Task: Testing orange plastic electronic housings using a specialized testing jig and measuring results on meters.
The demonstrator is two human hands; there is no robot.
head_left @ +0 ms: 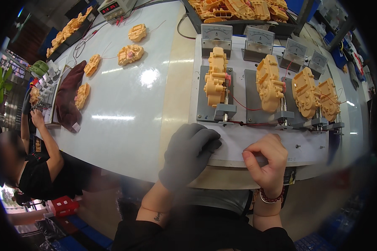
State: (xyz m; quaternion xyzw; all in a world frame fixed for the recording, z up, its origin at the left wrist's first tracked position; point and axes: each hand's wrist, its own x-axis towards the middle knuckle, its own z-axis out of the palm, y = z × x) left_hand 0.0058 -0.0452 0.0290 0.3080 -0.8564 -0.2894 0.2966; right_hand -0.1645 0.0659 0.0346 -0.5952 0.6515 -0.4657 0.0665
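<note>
My left hand (188, 152), in a grey glove, rests at the table's front edge with its fingers curled in. No object shows in it. My bare right hand (267, 161) lies to its right, also loosely closed, with nothing visible in the fingers. Beyond them stands a row of grey test fixtures. An orange-yellow plastic gearbox housing (216, 79) sits upright on the leftmost fixture, nearest my left hand. Another housing (269, 83) is on the second fixture, and two more, a housing (305, 93) and a partly hidden housing (329, 98), are farther right. Neither hand touches them.
Analog meters such as this one (216, 39) stand behind the fixtures. Loose housings (130, 54) lie on the left of the table (125, 96). A full bin (238, 27) is at the back. Small screws (298, 146) lie right of my hand. A co-worker (42, 159) works at left.
</note>
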